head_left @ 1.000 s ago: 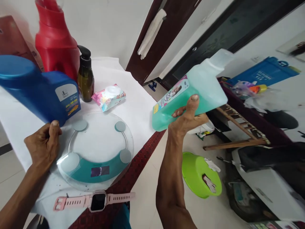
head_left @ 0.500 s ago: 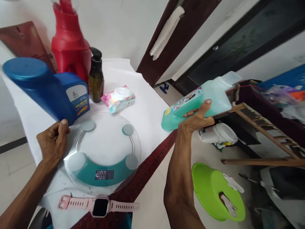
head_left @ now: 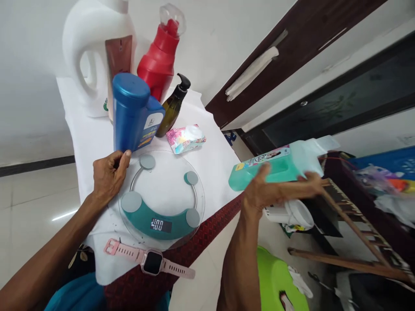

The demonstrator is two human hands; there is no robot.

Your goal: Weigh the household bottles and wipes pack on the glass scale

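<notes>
My left hand (head_left: 110,172) rests as a loose fist on the white cloth, beside the left edge of a round glass scale (head_left: 164,226) and below a blue bottle (head_left: 131,114). Nothing shows in it. My right hand (head_left: 275,188), blurred, has its thumb and fingers spread alongside a green liquid bottle (head_left: 280,166). The bottle's base is at the cloth's right edge and its cap end points right in the view. Whether the palm touches the bottle I cannot tell. The scale's display is lit. Below it lies a pink-strapped smartwatch (head_left: 152,262).
Behind the scale are a wipes pack (head_left: 186,138), dark pump bottle (head_left: 173,106), red bottle (head_left: 158,65), brown tube (head_left: 118,58) and white jug (head_left: 94,21). A green tub (head_left: 272,276), white bucket (head_left: 296,216) and wooden frame (head_left: 350,263) are at the right.
The fingers of my right hand have opened from around the green bottle and stretched to the right. My left fist stays by the scale. The view has shifted, showing the white jug.
</notes>
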